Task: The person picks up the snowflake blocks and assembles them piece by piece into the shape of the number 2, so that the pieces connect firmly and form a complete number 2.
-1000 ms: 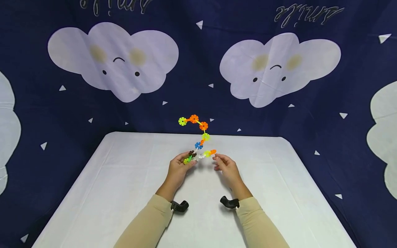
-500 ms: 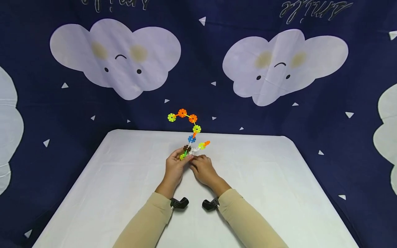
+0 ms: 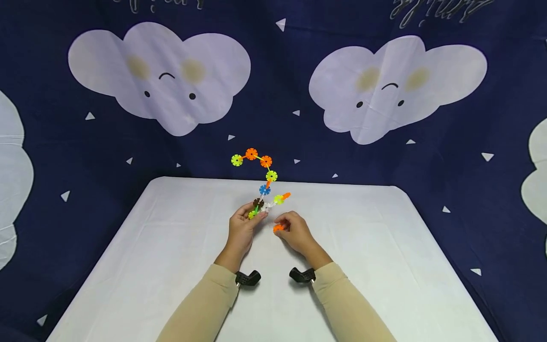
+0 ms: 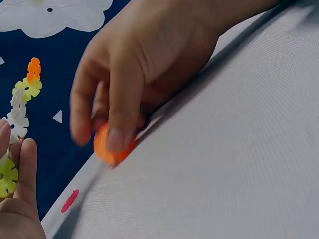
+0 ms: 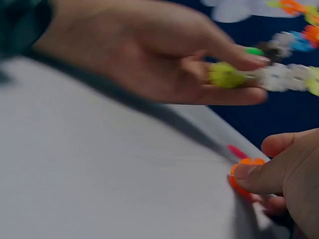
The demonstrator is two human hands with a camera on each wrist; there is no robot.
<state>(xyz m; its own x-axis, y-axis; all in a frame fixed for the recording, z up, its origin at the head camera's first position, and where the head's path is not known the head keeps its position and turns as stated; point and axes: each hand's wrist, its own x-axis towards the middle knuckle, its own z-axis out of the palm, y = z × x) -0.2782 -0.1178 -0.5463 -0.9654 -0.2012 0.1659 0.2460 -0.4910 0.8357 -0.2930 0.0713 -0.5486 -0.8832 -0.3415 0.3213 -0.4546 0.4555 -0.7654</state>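
My left hand (image 3: 242, 232) pinches the lower end of a branching chain of snowflake building discs (image 3: 265, 190) between thumb and fingers. The chain rises away from the hand, with yellow, orange, blue, brown, white and green discs slotted edge to edge. A shorter white branch (image 5: 274, 78) ends in a yellow and an orange disc. To the right, my right hand (image 3: 297, 233) pinches a separate orange snowflake disc (image 4: 112, 147) between thumb and fingers, low over the table and apart from the chain.
A pink disc (image 4: 70, 200) lies on the white table (image 3: 363, 266), beyond the right hand's orange disc in the right wrist view. Behind the table's far edge hangs a dark blue cloth (image 3: 273, 95) printed with clouds and small triangles.
My right hand moved left beside the left hand, then back right a little, and now has an orange disc in its pinch. The left hand and chain shifted slightly left.
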